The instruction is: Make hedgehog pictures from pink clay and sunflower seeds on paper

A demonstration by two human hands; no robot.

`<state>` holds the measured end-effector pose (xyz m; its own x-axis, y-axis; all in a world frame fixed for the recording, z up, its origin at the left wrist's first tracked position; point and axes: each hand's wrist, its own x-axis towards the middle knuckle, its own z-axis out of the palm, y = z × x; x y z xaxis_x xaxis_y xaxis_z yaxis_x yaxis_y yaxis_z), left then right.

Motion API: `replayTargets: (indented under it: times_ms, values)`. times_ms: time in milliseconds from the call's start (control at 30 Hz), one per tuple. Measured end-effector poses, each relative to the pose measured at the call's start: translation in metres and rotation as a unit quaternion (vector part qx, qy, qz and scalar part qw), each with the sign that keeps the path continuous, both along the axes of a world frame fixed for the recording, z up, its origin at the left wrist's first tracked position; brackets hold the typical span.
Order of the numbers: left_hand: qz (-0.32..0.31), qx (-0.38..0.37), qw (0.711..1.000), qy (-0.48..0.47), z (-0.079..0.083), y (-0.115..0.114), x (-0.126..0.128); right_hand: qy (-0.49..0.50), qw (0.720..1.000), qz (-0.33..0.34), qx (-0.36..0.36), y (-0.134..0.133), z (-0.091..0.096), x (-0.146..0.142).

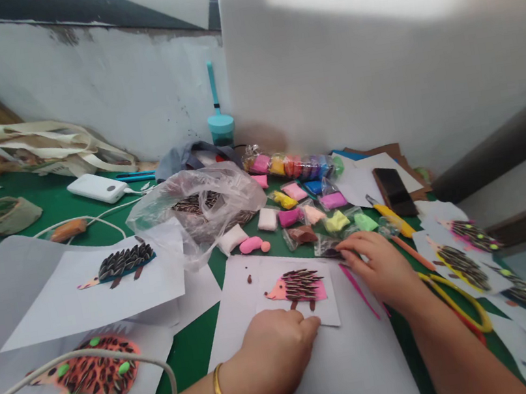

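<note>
A hedgehog picture point(301, 287), with a pink clay body and striped seeds for spines, lies on a small white card over a larger white sheet point(358, 367). My left hand point(279, 352) rests curled at the card's lower edge, its fingers closed; whatever they may hold is hidden. Beyond the card's right corner, my right hand point(377, 269) has its fingertips pinched on a small clear packet of black clay point(326, 247). A tiny brown clay bit point(249, 279) sits left of the hedgehog. Thin magenta strips point(360, 291) lie under and beside my right hand.
Clay packets point(290, 217) and a clear plastic bag of seeds point(200, 206) stand behind the sheet. Yellow-handled scissors point(456, 300), a yellow cutter point(395, 220) and a phone point(394, 190) lie right. Other hedgehog pictures point(94, 370) flank both sides; a white cable point(138, 352) crosses left.
</note>
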<state>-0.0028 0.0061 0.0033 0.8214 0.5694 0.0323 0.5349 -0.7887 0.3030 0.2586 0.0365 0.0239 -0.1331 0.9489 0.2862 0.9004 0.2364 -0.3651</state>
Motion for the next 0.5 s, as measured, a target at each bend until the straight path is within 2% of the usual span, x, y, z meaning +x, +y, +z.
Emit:
replayTargets:
  times_ms: [133,200,367,500]
  values:
    - [-0.005,-0.004,1.000,-0.006,-0.002,0.000,-0.001,-0.019,0.995,-0.045,-0.090,-0.008,-0.003,0.038]
    - [-0.003,-0.002,1.000,-0.012,-0.003,-0.001,-0.001,-0.039,0.993,-0.053,-0.103,-0.014,-0.006,0.049]
    - [-0.002,0.004,1.000,-0.013,-0.005,-0.001,0.000,-0.088,0.990,-0.033,-0.106,-0.022,-0.015,0.054]
    - [0.004,0.001,1.000,-0.015,-0.003,-0.001,-0.001,-0.052,0.992,-0.050,-0.106,-0.024,-0.006,0.046]
